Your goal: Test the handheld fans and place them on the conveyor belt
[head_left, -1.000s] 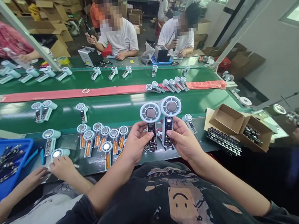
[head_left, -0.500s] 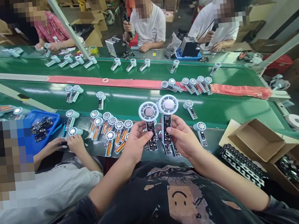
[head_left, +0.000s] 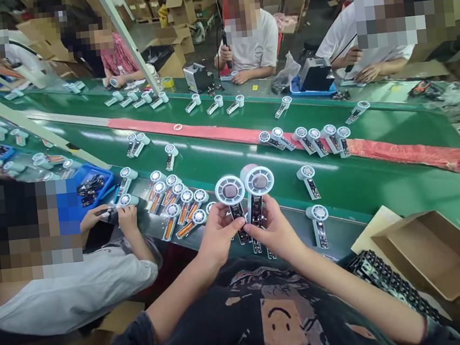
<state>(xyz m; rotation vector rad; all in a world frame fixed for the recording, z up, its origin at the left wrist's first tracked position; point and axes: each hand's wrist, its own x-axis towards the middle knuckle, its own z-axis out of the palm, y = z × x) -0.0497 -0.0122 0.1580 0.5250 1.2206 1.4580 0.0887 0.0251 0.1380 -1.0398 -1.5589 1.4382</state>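
Observation:
My left hand (head_left: 218, 232) is closed round the handle of a pale blue handheld fan (head_left: 230, 191), its round grille up and a black circuit board showing in the handle. Beside it, my right hand (head_left: 271, 225) grips a second handheld fan (head_left: 259, 181) of the same kind, thumb on the board. The two fan heads stand side by side, nearly touching. Below my hands, more fan handles with boards show in part. To the left lie several fans with orange cells (head_left: 184, 204) in their handles. One fan (head_left: 319, 223) lies on the table to the right.
A green conveyor belt (head_left: 212, 158) crosses ahead, a red strip (head_left: 218, 134) along its middle and several fans on it. At right stand an open cardboard box (head_left: 437, 255) and stacked circuit boards (head_left: 387, 282). A co-worker (head_left: 102, 282) sits close at left by a blue tray (head_left: 107, 187); others work opposite.
The view has swung a little to the right and up. Both fans stay in my hands, and my right thumb has shifted lower on its handle, close to my left thumb.

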